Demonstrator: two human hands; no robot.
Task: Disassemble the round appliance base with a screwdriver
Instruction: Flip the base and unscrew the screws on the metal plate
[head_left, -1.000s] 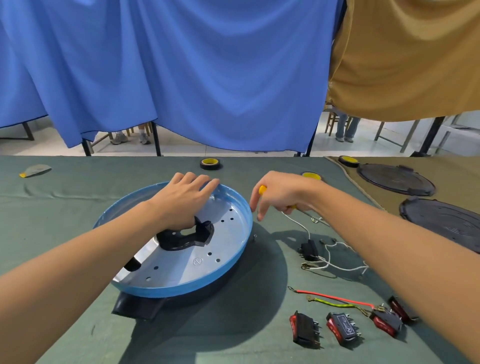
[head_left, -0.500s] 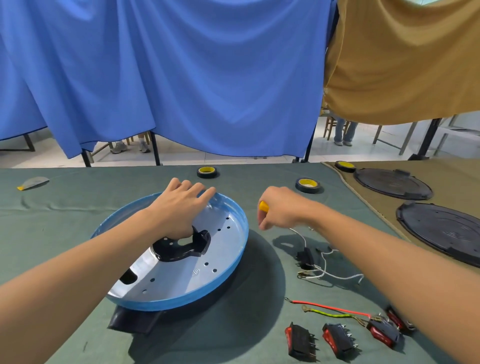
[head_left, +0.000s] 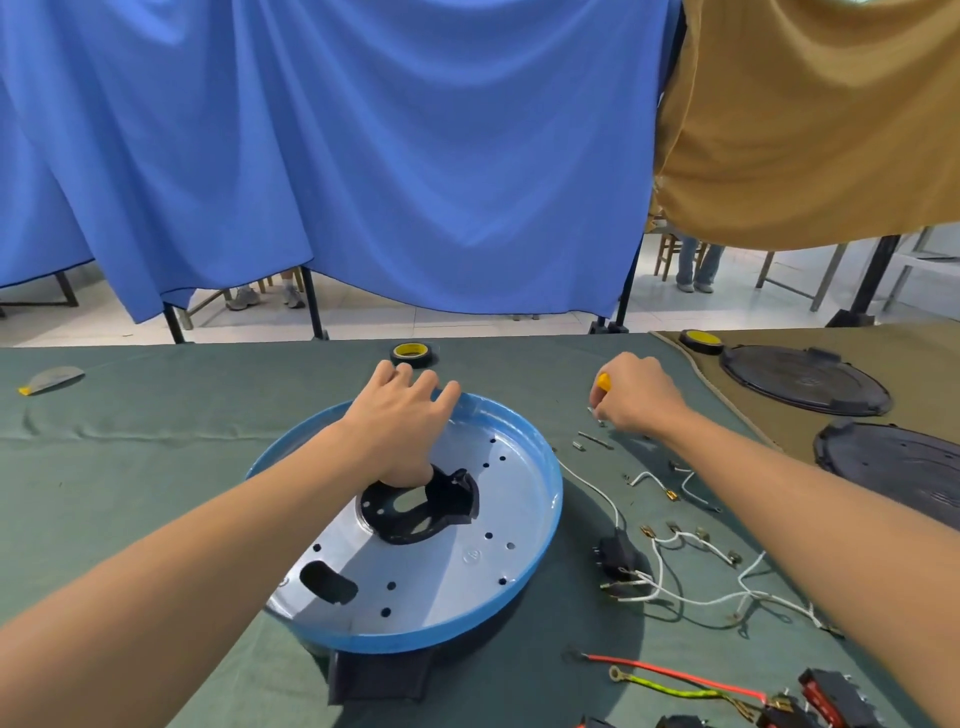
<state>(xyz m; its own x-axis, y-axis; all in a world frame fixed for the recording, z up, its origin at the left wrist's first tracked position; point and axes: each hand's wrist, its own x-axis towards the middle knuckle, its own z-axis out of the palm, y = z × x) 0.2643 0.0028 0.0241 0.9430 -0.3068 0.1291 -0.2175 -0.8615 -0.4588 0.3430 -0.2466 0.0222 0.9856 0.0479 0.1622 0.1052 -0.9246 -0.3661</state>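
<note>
The round appliance base (head_left: 467, 587) is a blue-rimmed metal pan with a silver inside, lying open side up on the green cloth. A black plastic bracket (head_left: 421, 506) sits at its centre. My left hand (head_left: 400, 426) rests on the pan's far rim, fingers spread over the edge and the thumb down by the bracket. To the right of the pan, my right hand (head_left: 636, 397) grips a screwdriver; only its yellow handle end (head_left: 602, 382) shows above the fist. A small metal piece shows at its fingertips, above loose screws (head_left: 592, 439) on the cloth.
White wires with terminals (head_left: 675, 566) and a black switch lie right of the pan. Red and yellow-green wires (head_left: 675, 678) and red rocker switches (head_left: 826, 691) are at the lower right. Two black round covers (head_left: 805, 379) sit on the tan cloth. Tape rolls (head_left: 413, 353) lie at the far edge.
My right hand has moved away from the pan's rim, further right and towards the far side, down to the cloth by the loose screws. The left hand stays on the pan.
</note>
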